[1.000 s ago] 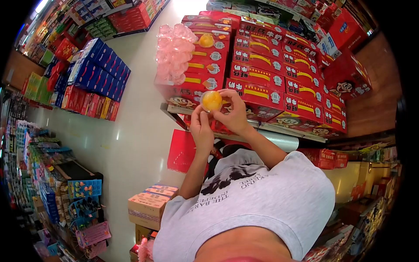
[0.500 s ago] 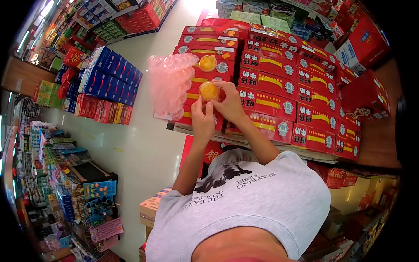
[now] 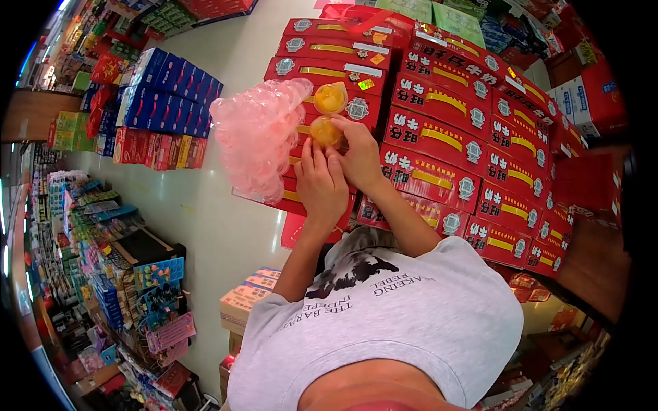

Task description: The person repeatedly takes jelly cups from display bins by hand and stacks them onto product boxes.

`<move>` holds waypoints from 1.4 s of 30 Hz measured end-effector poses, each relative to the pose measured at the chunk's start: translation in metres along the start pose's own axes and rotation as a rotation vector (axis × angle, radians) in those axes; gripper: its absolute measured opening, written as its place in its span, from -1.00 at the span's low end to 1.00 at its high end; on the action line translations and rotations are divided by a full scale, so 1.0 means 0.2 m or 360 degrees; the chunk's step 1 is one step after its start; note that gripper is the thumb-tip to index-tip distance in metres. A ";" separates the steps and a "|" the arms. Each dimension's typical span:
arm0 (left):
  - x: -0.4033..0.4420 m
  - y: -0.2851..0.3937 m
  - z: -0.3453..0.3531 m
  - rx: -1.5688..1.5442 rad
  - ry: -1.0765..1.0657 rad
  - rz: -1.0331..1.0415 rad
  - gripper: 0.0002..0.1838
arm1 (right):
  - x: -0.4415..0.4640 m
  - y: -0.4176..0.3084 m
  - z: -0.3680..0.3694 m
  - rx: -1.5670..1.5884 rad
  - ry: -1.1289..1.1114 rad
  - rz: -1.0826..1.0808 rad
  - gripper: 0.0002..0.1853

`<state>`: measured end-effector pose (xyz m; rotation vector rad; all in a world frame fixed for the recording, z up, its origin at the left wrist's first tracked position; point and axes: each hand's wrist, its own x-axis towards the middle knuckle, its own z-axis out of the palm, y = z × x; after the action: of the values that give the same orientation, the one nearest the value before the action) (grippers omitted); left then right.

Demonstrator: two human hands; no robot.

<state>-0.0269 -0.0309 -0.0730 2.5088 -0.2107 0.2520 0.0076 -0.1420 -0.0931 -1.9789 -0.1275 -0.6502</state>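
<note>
Between my two hands is a small round clear cup with yellow contents [image 3: 324,131], held by the fingertips above the red cartons. My right hand [image 3: 359,155] is closed, gripping the cup's right side with thumb and fingers. My left hand [image 3: 321,179] has its fingers pressed together against the cup's near edge. Just beyond it, a second clear cup of yellow contents [image 3: 330,98] rests on the cartons. A heap of translucent pink, rounded plastic pieces [image 3: 253,140] lies to the left of my hands. What the pieces are, I cannot make out.
Stacked red milk cartons [image 3: 439,133] fill the area under and right of my hands. Blue boxes [image 3: 175,99] stand across the aisle floor [image 3: 226,226]. A shelf of hanging goods [image 3: 161,274] is at lower left, and a cardboard box [image 3: 240,305] stands beside my left arm.
The view has shifted slightly. My left fingers have moved closer over the held cup's near edge, and both hands still hold it. The second cup stays on the cartons.
</note>
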 end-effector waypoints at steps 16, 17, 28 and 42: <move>-0.03 0.00 -0.02 -0.0165 0.0216 0.0025 -0.56 | 0.00 -0.02 0.01 -0.0150 -0.0059 -0.0010 -0.38; -0.04 -0.01 -0.01 -0.0223 0.0242 0.0024 -0.57 | -0.01 -0.03 0.01 -0.0161 -0.0078 0.0019 -0.38; -0.70 0.00 -0.29 -0.0868 0.0510 -0.0058 -0.58 | -0.40 -0.46 -0.02 0.0523 -0.0119 -0.0372 -0.67; -2.36 0.03 -0.59 -0.0366 0.1811 -0.0725 -0.62 | -1.82 -1.31 0.14 0.1262 -0.2629 0.0005 -0.60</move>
<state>-0.5010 0.0772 -0.0836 1.7675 0.7240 1.2804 -0.3850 0.0762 -0.0741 -1.2281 -1.1438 1.0432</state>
